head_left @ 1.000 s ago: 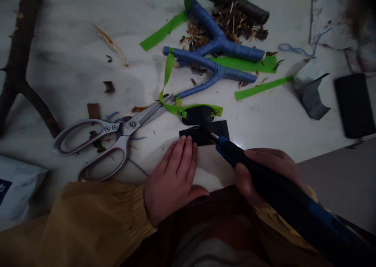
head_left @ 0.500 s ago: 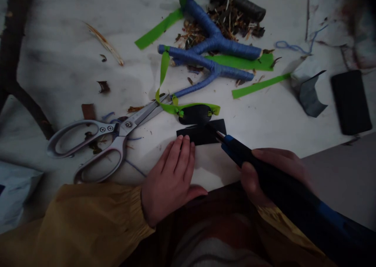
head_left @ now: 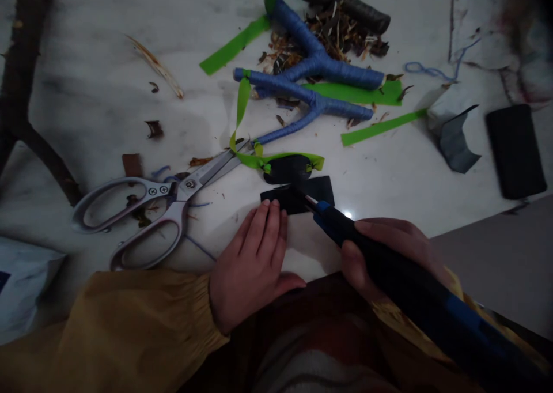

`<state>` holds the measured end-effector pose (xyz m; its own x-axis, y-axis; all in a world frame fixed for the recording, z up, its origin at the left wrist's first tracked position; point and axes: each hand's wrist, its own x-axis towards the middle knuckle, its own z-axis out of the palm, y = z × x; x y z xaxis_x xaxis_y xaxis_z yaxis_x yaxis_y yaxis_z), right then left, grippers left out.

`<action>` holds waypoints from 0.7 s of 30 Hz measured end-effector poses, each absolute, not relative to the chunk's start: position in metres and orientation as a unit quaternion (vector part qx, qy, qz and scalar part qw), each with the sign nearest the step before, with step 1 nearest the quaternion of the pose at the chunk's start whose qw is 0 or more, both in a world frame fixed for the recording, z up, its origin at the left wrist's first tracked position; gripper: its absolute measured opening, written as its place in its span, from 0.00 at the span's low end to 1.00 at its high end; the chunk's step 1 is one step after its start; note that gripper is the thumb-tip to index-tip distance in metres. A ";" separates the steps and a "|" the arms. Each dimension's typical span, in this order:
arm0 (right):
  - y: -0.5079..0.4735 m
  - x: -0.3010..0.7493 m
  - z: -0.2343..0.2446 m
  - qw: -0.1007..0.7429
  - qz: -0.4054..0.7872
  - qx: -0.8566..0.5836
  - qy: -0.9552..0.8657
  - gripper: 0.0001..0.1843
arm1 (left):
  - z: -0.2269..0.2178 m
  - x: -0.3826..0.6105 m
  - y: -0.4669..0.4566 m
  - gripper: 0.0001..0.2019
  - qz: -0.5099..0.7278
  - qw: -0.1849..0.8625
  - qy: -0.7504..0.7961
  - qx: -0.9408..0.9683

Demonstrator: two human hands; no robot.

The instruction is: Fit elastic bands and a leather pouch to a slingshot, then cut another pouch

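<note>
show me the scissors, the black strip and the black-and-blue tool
Scissors [head_left: 190, 184]: head view, on the pivot screw.
Black strip [head_left: 296, 204]: head view, near the middle of its face.
Black-and-blue tool [head_left: 410, 289]: head view, on the black handle.

Strip [head_left: 294, 207]: black, rectangular, lying flat, light line near far edge. Tool [head_left: 401, 275]: black and blue, slanted, tip over strip.

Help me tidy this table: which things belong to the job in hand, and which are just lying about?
In use:
- black strip touched by the left hand
- black-and-blue tool in the right hand
- probably the black pad beside the strip

Lying about, apparently:
- scissors
- bare forked branch
- wood shavings
</note>
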<state>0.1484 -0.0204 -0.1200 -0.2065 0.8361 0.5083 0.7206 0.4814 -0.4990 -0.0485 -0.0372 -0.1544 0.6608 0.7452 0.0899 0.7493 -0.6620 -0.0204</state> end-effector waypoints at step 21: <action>-0.035 0.170 -0.132 0.390 0.042 -0.603 -0.695 0.16 | -0.155 -0.049 -0.037 0.49 -0.042 0.023 -0.408 -0.912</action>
